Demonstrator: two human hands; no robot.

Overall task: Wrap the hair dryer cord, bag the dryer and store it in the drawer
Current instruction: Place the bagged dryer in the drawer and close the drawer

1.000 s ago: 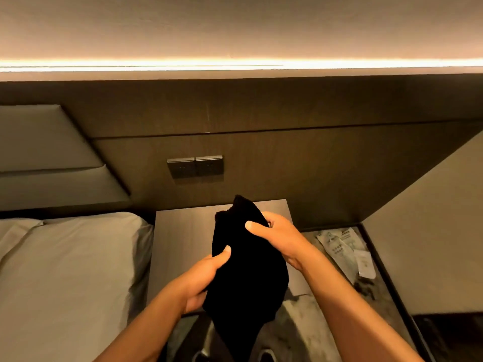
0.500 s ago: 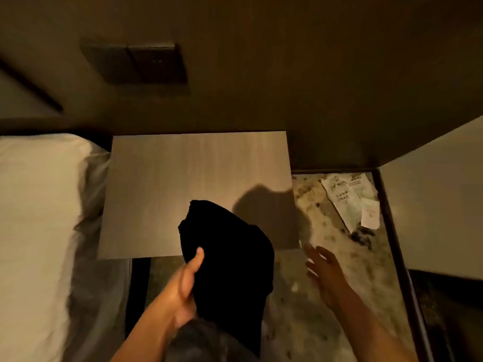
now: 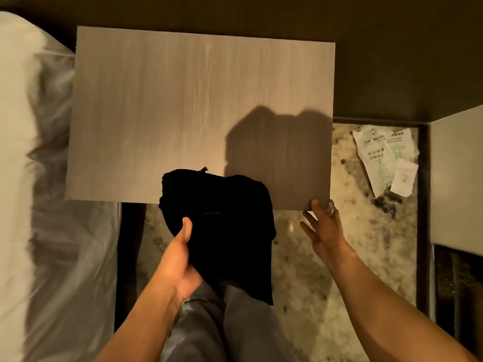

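Note:
A black cloth bag (image 3: 222,226) hangs in front of the nightstand's near edge, bulging with something inside that I cannot see. My left hand (image 3: 180,259) grips the bag from the left, thumb pressed on its front. My right hand (image 3: 322,228) is off the bag, fingers spread, its fingertips at the front right corner of the wooden nightstand top (image 3: 183,113). No drawer front shows from this angle; the nightstand's face is hidden under its top.
A bed with white linen (image 3: 31,178) lies to the left. Speckled stone floor (image 3: 339,283) lies below, with paper leaflets (image 3: 384,158) on it at the right. A pale panel (image 3: 457,178) stands at the far right. My grey trouser legs (image 3: 224,327) are below the bag.
My view has tilted down onto the nightstand. My right hand let go of the bag and moved to the nightstand's front right corner. My left hand keeps hold of the bag.

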